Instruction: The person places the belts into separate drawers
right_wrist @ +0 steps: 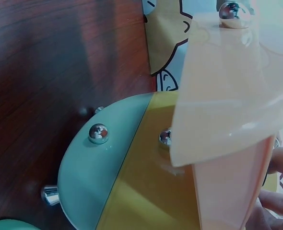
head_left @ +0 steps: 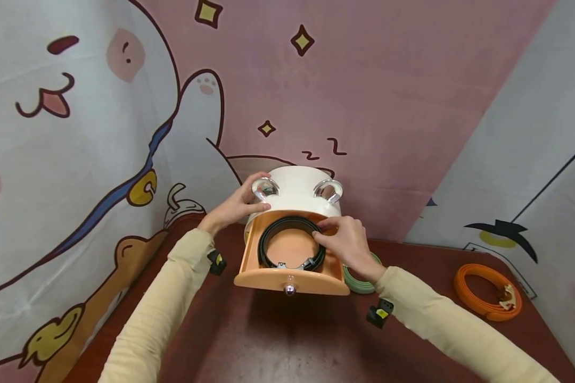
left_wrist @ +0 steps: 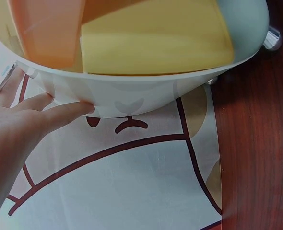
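Belt (head_left: 263, 247), coiled in the orange drawer (head_left: 263, 282), lies just left of the nearer right hand (head_left: 348, 242), whose fingers pinch its rim, while the left hand (head_left: 237, 205) rests straight fingers on the white cabinet (head_left: 297, 191).

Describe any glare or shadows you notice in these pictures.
Head: a dark shadow on the table beneath the open drawer, a faint sheen below that; left wrist: washed out at the upper left edge; right wrist: pale haze over the drawer front, bright reflections in the silver knobs.
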Motion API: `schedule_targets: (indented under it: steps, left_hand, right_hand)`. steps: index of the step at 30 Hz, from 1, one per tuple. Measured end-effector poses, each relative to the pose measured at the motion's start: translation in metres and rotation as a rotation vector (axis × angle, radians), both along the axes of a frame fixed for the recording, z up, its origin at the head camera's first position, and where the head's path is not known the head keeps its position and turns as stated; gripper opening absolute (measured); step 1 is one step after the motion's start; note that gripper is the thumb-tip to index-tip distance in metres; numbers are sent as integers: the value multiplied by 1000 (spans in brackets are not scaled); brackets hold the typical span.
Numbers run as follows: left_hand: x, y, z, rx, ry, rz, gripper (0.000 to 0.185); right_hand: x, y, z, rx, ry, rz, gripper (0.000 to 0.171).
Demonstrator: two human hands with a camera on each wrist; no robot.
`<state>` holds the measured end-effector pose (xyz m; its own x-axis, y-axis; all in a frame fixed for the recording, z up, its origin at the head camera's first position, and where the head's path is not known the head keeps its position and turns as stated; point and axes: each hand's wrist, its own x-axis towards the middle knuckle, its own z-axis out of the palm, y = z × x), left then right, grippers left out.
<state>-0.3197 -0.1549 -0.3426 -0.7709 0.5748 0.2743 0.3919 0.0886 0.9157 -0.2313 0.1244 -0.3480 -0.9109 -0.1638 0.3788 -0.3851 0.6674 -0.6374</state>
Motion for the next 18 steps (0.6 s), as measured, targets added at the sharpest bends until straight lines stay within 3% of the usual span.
schedule_targets:
  steps: [8,18]
  left_hand:
    - [-1,0,-1,-3,8,5,73]
    - [-2,0,-1,2,18,11,74]
  right_hand:
    - [2,1,-1,-37,21,13,21]
    - [11,11,1,-202,-44,112,18]
